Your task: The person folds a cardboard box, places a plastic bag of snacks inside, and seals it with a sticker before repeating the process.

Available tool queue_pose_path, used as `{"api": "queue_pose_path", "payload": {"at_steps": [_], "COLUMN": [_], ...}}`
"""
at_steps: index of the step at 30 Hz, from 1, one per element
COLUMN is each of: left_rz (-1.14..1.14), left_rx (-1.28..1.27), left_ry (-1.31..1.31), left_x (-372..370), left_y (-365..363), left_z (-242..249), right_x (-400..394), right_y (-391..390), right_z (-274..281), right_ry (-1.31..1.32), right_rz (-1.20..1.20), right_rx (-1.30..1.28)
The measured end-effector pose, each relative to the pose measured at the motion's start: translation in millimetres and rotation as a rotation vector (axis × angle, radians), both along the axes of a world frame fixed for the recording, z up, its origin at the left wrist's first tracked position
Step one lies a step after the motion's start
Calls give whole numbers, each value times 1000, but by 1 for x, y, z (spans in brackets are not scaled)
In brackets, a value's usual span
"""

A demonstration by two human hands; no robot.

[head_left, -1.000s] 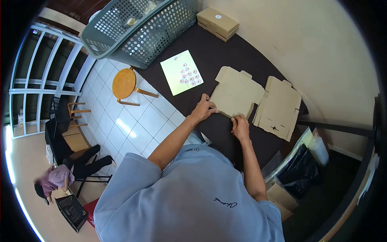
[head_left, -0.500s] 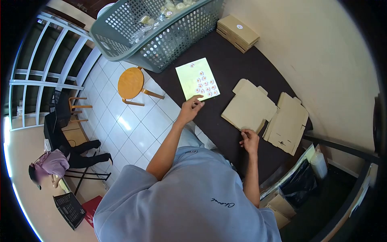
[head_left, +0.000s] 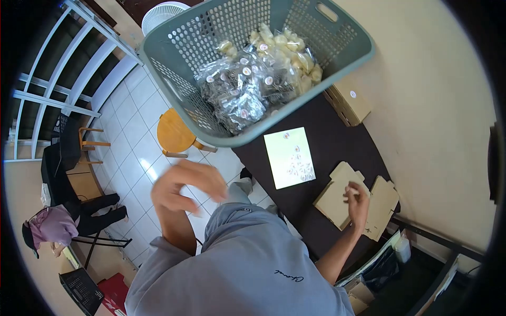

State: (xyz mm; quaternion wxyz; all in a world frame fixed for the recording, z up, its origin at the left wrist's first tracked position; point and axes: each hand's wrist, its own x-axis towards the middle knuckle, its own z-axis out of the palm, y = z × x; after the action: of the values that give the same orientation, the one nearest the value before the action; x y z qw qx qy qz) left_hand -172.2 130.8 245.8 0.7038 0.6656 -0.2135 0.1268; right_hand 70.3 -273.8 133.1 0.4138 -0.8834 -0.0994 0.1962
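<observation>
My left hand (head_left: 187, 184) is raised in front of me, over the tiled floor and left of the table. Motion blurs it, but a gap shows between its curved fingers and the thumb, with nothing visible in it. My right hand (head_left: 358, 205) hovers over a flat-folded cardboard box (head_left: 333, 203), fingers loosely curled and apart, nothing visible in them. A second folded cardboard box (head_left: 383, 205) lies beside it, partly hidden by the hand. Between my hands on the table is a pale sheet (head_left: 279, 158) bearing many small round stickers (head_left: 300, 167).
A large grey-green basket (head_left: 247, 139) holds bagged items (head_left: 247, 87) at the table's far end. Stacked cardboard boxes (head_left: 349, 102) stand by the wall. A wooden stool (head_left: 175, 131) is left of the dark table (head_left: 342, 142). A person (head_left: 55, 226) sits at far left.
My left hand has left the sticker sheet and swung left and up. My right hand has come off the box's near edge to above it. The view has shifted, showing more of the basket.
</observation>
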Motion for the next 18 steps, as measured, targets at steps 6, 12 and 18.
{"api": "queue_pose_path", "payload": {"at_steps": [6, 12, 18], "left_rz": [1160, 1332, 1336], "left_rx": [52, 237, 275], "left_ry": [-107, -76, -123], "left_x": [49, 64, 65], "left_y": [65, 75, 80], "left_z": [-2, -22, -26], "right_x": [30, 67, 142], "right_y": [162, 303, 406], "right_z": [116, 150, 81], "right_ry": [-223, -444, -438], "right_rz": [167, 535, 918], "right_rx": [249, 13, -665]}}
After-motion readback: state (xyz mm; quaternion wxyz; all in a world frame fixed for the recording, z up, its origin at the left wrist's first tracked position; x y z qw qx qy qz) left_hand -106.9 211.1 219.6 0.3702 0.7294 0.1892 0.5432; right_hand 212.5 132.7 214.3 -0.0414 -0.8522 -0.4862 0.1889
